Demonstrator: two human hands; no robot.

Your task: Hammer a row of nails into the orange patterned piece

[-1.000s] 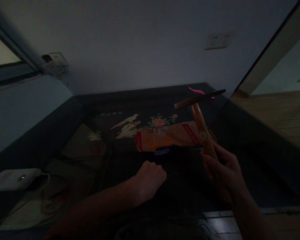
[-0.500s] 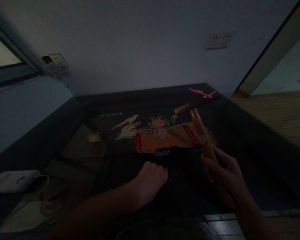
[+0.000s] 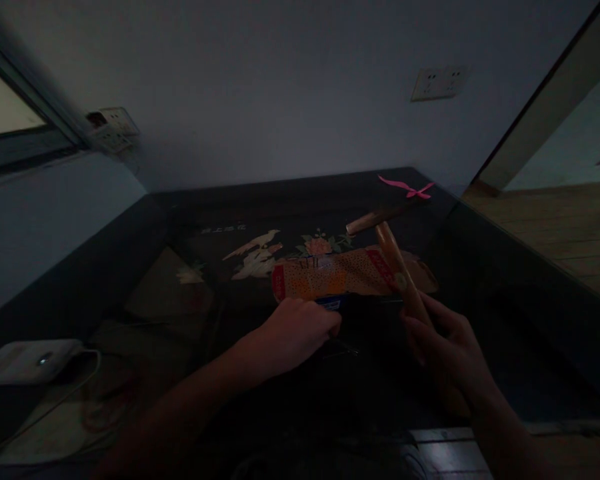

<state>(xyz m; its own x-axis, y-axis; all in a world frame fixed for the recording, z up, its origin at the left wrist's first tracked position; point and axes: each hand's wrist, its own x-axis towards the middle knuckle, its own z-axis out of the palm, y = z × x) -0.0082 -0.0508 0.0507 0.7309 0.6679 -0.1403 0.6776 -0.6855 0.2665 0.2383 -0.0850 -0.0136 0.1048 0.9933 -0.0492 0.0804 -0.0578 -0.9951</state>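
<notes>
While the right hand (image 3: pixel 445 340) grips a hammer (image 3: pixel 396 261), the left hand (image 3: pixel 300 331) is curled closed. Just beyond it, a patterned packet (image 3: pixel 330 275) lies crosswise.

A pink ribbon (image 3: pixel 417 193) lies below a double wall socket (image 3: pixel 429 85).

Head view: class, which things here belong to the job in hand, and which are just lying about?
In use:
hammer, in the grip of the right hand
probably the thin shiny pieces beside the left hand

Lying about, it seems:
patterned packet
pink ribbon
white device with a cable
</notes>
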